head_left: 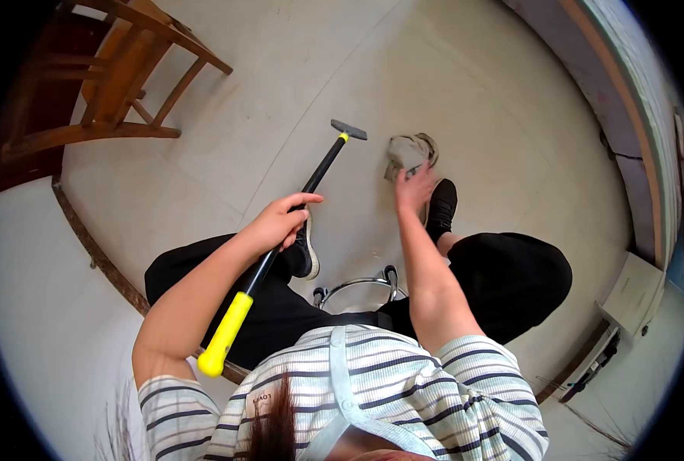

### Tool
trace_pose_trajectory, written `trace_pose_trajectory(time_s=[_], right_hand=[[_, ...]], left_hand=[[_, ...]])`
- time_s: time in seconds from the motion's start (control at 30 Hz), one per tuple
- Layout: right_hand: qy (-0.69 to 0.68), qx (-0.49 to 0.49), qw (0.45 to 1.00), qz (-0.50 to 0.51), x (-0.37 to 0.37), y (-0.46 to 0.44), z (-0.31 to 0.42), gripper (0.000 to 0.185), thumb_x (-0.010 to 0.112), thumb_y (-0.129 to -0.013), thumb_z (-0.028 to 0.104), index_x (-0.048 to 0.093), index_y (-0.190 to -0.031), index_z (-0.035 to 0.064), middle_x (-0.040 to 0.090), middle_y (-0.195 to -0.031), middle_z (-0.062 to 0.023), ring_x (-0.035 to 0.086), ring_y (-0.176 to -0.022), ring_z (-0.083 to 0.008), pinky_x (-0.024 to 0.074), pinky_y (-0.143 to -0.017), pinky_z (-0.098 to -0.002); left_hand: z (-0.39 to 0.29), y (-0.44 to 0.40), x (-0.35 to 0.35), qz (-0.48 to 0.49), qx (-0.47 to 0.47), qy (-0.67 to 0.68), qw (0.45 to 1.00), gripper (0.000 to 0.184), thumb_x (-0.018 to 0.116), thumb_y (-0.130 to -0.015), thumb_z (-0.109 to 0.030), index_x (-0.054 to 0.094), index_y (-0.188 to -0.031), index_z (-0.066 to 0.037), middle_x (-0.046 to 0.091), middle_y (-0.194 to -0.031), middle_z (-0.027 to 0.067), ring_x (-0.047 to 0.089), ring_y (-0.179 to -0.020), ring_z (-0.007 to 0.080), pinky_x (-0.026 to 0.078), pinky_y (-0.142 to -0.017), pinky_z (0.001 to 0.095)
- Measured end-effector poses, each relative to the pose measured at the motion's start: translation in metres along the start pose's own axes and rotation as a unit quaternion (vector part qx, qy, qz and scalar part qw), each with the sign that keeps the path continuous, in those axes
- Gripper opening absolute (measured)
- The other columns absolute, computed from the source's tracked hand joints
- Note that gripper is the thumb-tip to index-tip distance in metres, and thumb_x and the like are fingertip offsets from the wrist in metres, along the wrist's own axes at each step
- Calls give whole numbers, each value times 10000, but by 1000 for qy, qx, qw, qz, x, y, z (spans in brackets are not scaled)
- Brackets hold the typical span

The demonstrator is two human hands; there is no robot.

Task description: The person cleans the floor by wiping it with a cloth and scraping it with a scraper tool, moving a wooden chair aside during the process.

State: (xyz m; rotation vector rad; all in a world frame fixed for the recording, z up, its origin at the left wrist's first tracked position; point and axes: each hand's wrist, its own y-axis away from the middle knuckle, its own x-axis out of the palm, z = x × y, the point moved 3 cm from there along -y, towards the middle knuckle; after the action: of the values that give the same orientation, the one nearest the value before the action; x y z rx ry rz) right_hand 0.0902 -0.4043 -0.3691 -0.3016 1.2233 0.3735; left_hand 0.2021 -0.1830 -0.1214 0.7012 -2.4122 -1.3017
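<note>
My left hand [274, 224] is closed around the black shaft of a long-handled hammer [320, 169], its index finger stretched along past the shaft. The hammer has a narrow grey head with a yellow collar, pointing forward over the floor, and a bright yellow grip slanting back toward my body. Low down in front, my right hand [415, 190] reaches to the near edge of a crumpled grey-beige cloth [410, 152], with its fingers apart. Some fingertips overlap the cloth and look slightly blurred. Whether they press on it is hard to see.
A wooden chair [131, 73] stands at the far left. Between my legs are the chrome legs of a stool [361, 283]. My black shoes [442, 207] rest on the pale tiled floor [311, 61]. A bed-like edge [626, 84] runs along the right, near a white box [632, 292].
</note>
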Motion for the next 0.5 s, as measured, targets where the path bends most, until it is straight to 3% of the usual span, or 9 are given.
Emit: trace_pose_trajectory(time_s=[0.07, 0.1, 0.13, 0.2, 0.23, 0.3, 0.33, 0.4, 0.5], right_hand=[[-192, -2, 977, 98, 10, 21, 11, 636, 603, -821, 394, 381, -1299, 38, 490, -1203, -198, 498, -1099, -314, 432, -857, -426], [-344, 74, 901, 254, 19, 35, 17, 632, 582, -837, 425, 375, -1302, 50, 507, -1184, -182, 533, -1040, -289, 455, -811, -407], [-476, 142, 772, 398, 23, 53, 28, 629, 560, -852, 456, 370, -1305, 63, 525, -1165, -166, 567, -981, -264, 477, -765, -389], [-541, 264, 617, 506, -44, 85, 61, 629, 533, -880, 447, 300, -1342, 88, 564, -1056, -128, 604, -812, -211, 506, -684, -346], [-544, 261, 616, 506, -67, 95, 72, 629, 533, -880, 447, 300, -1342, 88, 564, -1056, -128, 604, -812, -211, 506, -684, -346], [-600, 287, 518, 538, -96, 111, 88, 756, 543, -875, 425, 130, -1415, 94, 581, -995, -110, 613, -769, -203, 516, -665, -346], [-604, 283, 516, 538, -92, 114, 87, 756, 543, -875, 425, 130, -1415, 94, 581, -995, -110, 613, -769, -203, 516, -665, -346], [-588, 242, 549, 543, -80, 116, 82, 847, 540, -869, 441, -4, -1429, 112, 569, -1004, -110, 608, -739, -194, 526, -652, -316], [-568, 228, 584, 533, -57, 99, 60, 821, 579, -854, 387, 62, -1432, 117, 558, -1002, -113, 586, -706, -181, 507, -614, -297]], left_hand=[[10, -10, 7, -7, 3, 4, 1000, 373, 422, -902, -118, 459, -1273, -99, 381, -586, -36, 364, -405, 47, 323, -377, 201], [16, -14, 11, -20, 5, -11, 1000, 353, 420, -895, -113, 476, -1243, -92, 385, -586, -35, 368, -406, 50, 321, -376, 205], [24, -19, 14, -34, 6, -26, 999, 334, 419, -888, -108, 492, -1213, -85, 389, -585, -33, 371, -407, 53, 319, -375, 209], [38, -28, 21, -43, 20, -38, 998, 333, 415, -880, -104, 496, -1203, -82, 400, -589, -32, 384, -411, 61, 320, -374, 216], [41, -31, 24, -52, 20, -42, 998, 333, 412, -882, -111, 494, -1204, -82, 402, -587, -31, 386, -410, 64, 316, -372, 217], [53, -45, 28, -61, 20, -36, 997, 317, 398, -893, -138, 482, -1194, -82, 456, -613, -11, 427, -418, 70, 329, -367, 215], [62, -57, 32, -64, 23, -39, 997, 317, 398, -893, -138, 482, -1194, -82, 456, -613, -11, 427, -418, 70, 329, -367, 215], [67, -71, 49, -54, 30, 64, 996, 289, 400, -897, -167, 474, -1163, -81, 509, -666, 15, 472, -424, 83, 357, -364, 210], [66, -71, 75, -25, 32, 78, 996, 333, 451, -867, -192, 430, -1186, -99, 555, -753, 50, 497, -422, 114, 398, -371, 228]])
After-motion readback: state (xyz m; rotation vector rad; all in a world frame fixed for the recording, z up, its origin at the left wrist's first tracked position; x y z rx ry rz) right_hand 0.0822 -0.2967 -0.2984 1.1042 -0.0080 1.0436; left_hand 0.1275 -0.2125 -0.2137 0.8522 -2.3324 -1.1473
